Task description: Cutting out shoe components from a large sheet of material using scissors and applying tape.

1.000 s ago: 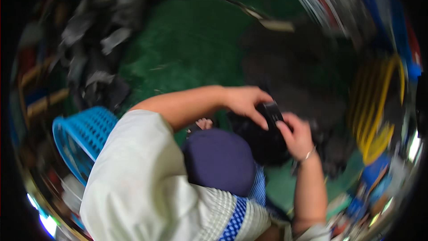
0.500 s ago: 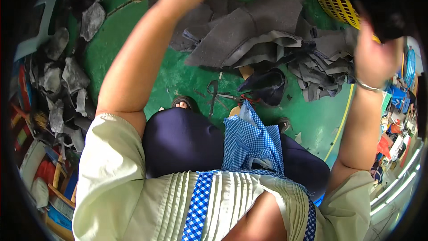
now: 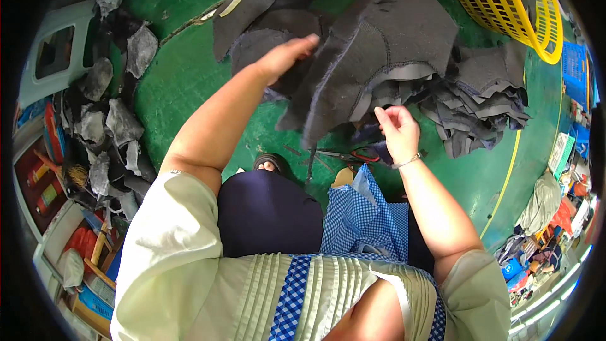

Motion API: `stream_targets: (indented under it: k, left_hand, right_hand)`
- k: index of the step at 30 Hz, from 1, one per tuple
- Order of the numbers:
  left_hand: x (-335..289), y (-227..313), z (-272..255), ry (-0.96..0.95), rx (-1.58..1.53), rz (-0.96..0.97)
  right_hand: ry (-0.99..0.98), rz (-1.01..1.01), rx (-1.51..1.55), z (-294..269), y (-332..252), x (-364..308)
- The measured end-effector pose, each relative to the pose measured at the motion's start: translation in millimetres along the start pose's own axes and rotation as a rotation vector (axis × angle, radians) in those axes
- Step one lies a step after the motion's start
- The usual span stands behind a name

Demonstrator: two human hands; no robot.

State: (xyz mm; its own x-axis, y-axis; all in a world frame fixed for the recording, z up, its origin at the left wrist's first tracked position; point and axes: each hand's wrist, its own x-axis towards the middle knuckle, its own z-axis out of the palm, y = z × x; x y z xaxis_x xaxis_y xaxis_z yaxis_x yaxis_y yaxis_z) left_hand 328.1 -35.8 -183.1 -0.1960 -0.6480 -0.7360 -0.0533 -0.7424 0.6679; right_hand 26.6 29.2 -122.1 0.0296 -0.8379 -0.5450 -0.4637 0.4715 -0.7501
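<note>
My left hand reaches over the dark grey fabric pieces on the floor, its fingers stretched toward the left side of a large stitched grey fabric piece. Between its fingers I see nothing held. My right hand is curled, thumb against forefinger, at the near edge of that piece; what it pinches, if anything, is hidden. Below lie red-handled scissors, partly covered. Another dark grey piece with a pale strip lies at the far left of the pile.
A stack of grey fabric pieces lies to the right. Behind it a yellow slotted basket leans on the green floor. Grey scraps heap along the left, beside a pale plastic frame. Mixed clutter lines the right.
Both hands have come back from farther out, the right one also inward from beside the basket. The dark thing by the basket is gone from there, and the large piece in the middle lies differently.
</note>
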Motion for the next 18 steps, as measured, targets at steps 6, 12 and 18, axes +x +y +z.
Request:
stream_targets:
  k: [6,12,18]
  left_hand:
    - [-8,17,65,0.05,0.526,0.145]
    - [-19,8,98,-0.334,-0.22,0.106]
    - [-63,68,126,-0.589,0.244,0.553]
  right_hand:
    - [-0.205,0.475,0.889,16,24,36]
    - [-0.266,0.539,1.133,19,5,29]
    - [-0.086,0.209,0.917,-86,-47,0]
